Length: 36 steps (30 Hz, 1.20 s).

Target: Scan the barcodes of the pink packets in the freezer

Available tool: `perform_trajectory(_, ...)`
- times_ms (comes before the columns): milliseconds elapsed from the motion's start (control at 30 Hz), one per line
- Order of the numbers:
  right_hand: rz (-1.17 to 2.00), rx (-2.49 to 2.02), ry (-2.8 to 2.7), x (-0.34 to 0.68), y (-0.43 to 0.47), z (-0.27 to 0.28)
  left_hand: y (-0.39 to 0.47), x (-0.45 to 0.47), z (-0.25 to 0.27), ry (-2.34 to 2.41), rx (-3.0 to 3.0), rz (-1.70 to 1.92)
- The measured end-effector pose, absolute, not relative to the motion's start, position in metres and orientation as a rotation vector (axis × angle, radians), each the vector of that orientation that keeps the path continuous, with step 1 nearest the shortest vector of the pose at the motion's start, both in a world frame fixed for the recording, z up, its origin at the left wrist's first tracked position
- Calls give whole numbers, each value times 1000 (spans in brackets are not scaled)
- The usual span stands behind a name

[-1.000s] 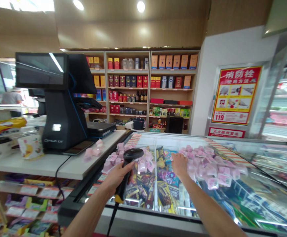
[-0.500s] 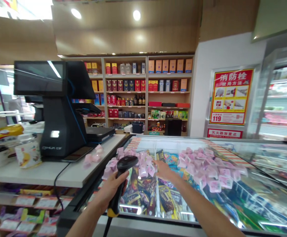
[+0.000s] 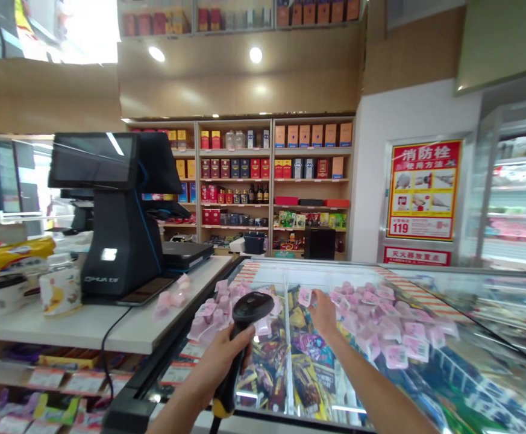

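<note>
Left hand [image 3: 231, 349]: grip wrapped round the handle of a black handheld barcode scanner with a yellow-tipped base [image 3: 252, 308]; scanner upright, slightly tilted, head above the near side of the left pile.

Right hand [image 3: 323, 318]: reaches over the glass; grip narrow, pinched on the right edge of a small pink plastic cup with a barcode label [image 3: 305, 297]. Cup sits between the two piles, label facing the near side.

Left heap of pink translucent cups [image 3: 208, 309] and larger right heap of pink translucent cups [image 3: 384, 319] both lie on a glass-topped, dark-framed chest freezer [image 3: 138, 377]. Colourful wrapped packets [image 3: 267, 374] show beneath the glass.

Farther left, a white flat worktop [image 3: 145, 330] carries a black angular till terminal [image 3: 122, 253]; a few loose pale-pink cups [image 3: 172, 298] lie near its right edge.
</note>
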State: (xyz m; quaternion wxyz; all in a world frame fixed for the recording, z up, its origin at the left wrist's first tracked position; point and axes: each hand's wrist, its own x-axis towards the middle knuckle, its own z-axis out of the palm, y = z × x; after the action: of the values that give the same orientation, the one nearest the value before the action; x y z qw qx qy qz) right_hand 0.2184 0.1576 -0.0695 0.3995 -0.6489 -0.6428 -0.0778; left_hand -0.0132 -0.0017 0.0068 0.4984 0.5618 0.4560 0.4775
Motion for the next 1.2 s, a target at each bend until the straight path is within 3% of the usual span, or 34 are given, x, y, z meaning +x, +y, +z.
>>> perform_trajectory(600,-347,-1733,-1475,213,158,-71,0,18,17,949,1352,1058)
perform_trajectory(1000,-642,-1995,-1693,269,160,-86,23,-37,7,1163,1236,1243)
perform_trajectory(1200,-563,-1852,-1722,261,165,-77,20,-53,4,1188,1196,1229)
